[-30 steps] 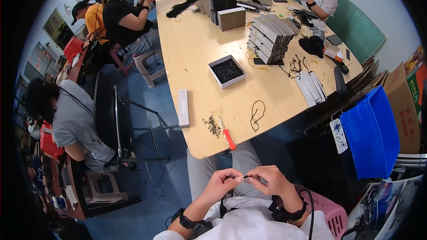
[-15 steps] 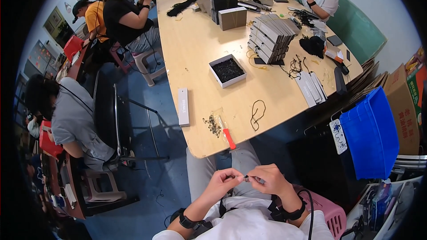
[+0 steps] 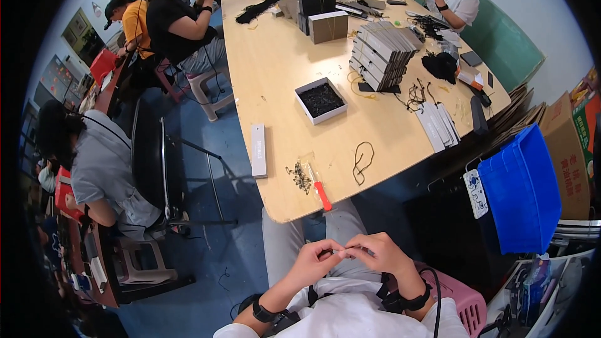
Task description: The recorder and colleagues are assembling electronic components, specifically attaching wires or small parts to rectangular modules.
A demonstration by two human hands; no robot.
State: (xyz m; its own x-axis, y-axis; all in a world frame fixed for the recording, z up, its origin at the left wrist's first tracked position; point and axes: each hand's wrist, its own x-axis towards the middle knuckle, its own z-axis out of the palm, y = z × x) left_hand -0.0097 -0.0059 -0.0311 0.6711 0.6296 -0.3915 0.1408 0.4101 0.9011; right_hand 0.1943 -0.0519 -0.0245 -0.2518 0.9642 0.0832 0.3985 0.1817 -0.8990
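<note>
Above my lap, just off the table's near edge, my left hand (image 3: 313,260) and my right hand (image 3: 379,253) meet fingertip to fingertip. Both are closed in a pinch on something small and dark, mostly hidden by the fingers. On the table ahead lies a red-handled tool (image 3: 322,196), partly over a clear plastic bag. Beside it is a small heap of dark metallic pieces (image 3: 298,178). A loop of dark cord (image 3: 361,163) rests to the right, and a long light-grey box (image 3: 258,150) to the left.
A white open box (image 3: 330,113) of small black pieces stands mid-table. Behind it are stacked grey tags (image 3: 379,56); more tags (image 3: 436,125) lie at the right edge. A blue bin (image 3: 523,191) stands at my right, a black chair (image 3: 153,156) at left. Other people work around the room.
My fingers have shifted slightly and closed nearer together, so the small dark thing shows less. The things on the near table have not moved.
</note>
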